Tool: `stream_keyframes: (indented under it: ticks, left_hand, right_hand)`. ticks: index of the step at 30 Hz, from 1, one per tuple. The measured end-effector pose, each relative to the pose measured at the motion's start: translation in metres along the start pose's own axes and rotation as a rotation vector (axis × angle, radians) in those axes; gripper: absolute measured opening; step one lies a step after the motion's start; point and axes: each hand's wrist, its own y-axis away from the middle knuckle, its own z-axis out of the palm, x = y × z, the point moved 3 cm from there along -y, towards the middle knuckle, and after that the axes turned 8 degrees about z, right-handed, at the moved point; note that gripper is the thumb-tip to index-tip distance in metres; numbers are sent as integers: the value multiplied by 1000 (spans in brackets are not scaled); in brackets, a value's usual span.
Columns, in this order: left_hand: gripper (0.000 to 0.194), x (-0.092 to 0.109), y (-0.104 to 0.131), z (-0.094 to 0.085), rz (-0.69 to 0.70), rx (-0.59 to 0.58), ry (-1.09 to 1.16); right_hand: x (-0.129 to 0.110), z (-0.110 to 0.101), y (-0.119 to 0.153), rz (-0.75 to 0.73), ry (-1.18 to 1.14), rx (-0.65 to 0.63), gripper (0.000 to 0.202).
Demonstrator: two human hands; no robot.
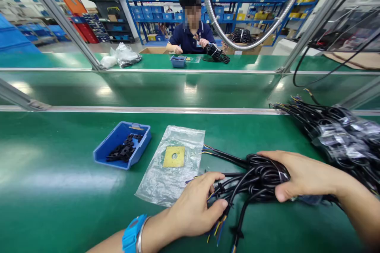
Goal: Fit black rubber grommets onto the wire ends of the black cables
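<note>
A coiled bundle of black cables (263,176) lies on the green table. My right hand (299,174) is wrapped over the bundle's right side, thumb in front. My left hand (198,205) is curved around the cable ends at the bundle's left, where coloured wires show; its thumb and fingers are apart on either side of some cables. Small black clips sit on several of these cables. Left of the bundle lies a clear plastic bag (157,182) with a yellow square (168,157) that has a round hole. A blue bin (101,154) holds small black parts (123,152).
More black cable bundles (341,134) are piled at the right. A metal rail (148,110) crosses behind the work area. Beyond it, a person (190,27) holds cables at another green table, near a small blue box (178,63). A flexible metal hose (219,31) hangs overhead.
</note>
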Motion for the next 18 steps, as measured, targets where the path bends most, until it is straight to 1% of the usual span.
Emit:
stream_keyframes:
  ticks: [2,3,6,9,11,12,14,15,16,18]
  left_hand:
    - [46,2,-2,5,-41,-50,44]
    - [47,3,-3,9,-58,-68,89]
    - [53,3,-12,20,-113,-115,287]
    - [66,8,-29,25,-174,-143,451]
    - [74,17,-45,21,-182,-153,420]
    - [74,23,-53,17,-172,-148,356]
    - [69,37,-72,6,-111,-89,189]
    - [69,44,-81,0,-57,-41,119]
    - [70,50,-90,-6,8,7,65]
    - [76,59,-104,-13,148,88,25]
  right_hand:
    - [-1,2,11,-16,2,-32,91]
    - [-1,3,18,-12,25,-25,93]
    - [3,2,46,-4,130,143,93]
    - [4,-1,77,-62,238,375,87]
    - [1,-3,93,-123,293,505,81]
    - [-1,-3,97,-150,315,563,77]
    - [-5,-1,100,-163,357,689,64]
    - [-6,2,98,-122,384,772,57]
    - [-6,6,96,-47,411,874,51]
    - [-7,18,92,171,461,1111,46]
